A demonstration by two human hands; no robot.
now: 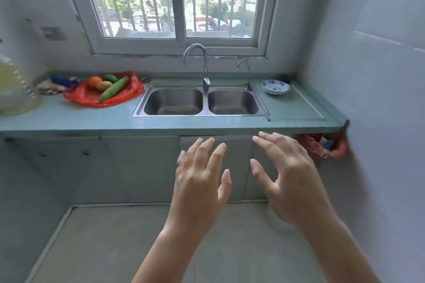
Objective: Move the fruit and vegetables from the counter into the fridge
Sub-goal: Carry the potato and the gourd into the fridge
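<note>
A red plastic bag point(119, 96) lies spread on the green counter point(92, 119), left of the sink. On it rest a long green bitter gourd point(114, 88), a second green vegetable point(111, 77), an orange fruit point(95, 81) and a yellowish fruit point(104, 85). My left hand point(202, 174) and my right hand point(287, 172) float side by side in front of the cabinet doors, below the counter edge. Both have their fingers spread and hold nothing. No fridge is in view.
A steel double sink point(199, 101) with a tall tap point(204, 64) sits mid-counter. A blue-patterned bowl point(275, 86) stands on the right drainboard. A large oil bottle point(13, 89) and packets point(59, 82) stand at the left. A red-lined bin point(324, 145) sits under the counter's right end.
</note>
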